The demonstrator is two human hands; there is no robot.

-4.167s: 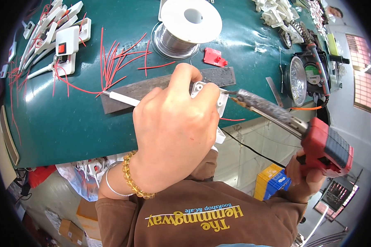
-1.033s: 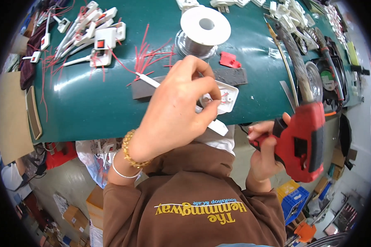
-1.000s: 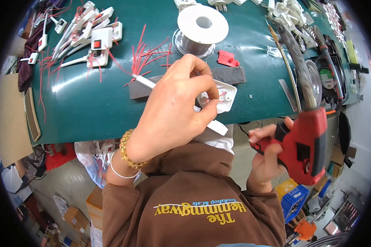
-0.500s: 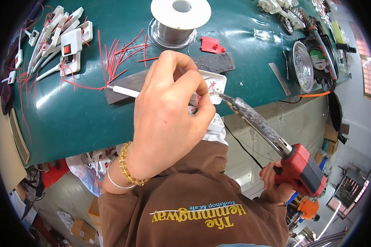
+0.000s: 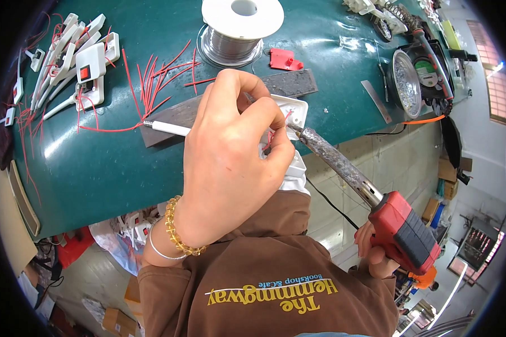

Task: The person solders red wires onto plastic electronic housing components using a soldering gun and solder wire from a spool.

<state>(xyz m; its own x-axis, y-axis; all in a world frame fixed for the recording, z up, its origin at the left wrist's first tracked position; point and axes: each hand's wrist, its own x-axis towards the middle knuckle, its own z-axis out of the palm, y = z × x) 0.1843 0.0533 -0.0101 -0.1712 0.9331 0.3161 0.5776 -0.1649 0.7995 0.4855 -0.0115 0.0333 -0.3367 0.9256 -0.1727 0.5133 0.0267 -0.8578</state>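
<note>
Red-and-black soldering gun [image 5: 402, 224], right hand [image 5: 372, 253] clamped on its handle, slants toward 10 to 11 o'clock, tip at the open white housing [image 5: 300, 112]. Left hand [image 5: 230, 149] at 8 o'clock of housing, thumb and forefinger curled close at it; cannot tell what they grip. Solder spool [image 5: 242, 28] at 11 o'clock, red plastic piece [image 5: 285, 59] at 12

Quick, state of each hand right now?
Left hand: curled over open white plastic casing; exact hold hidden.
Right hand: closed, holding red-and-black pistol-handled soldering iron.
</note>
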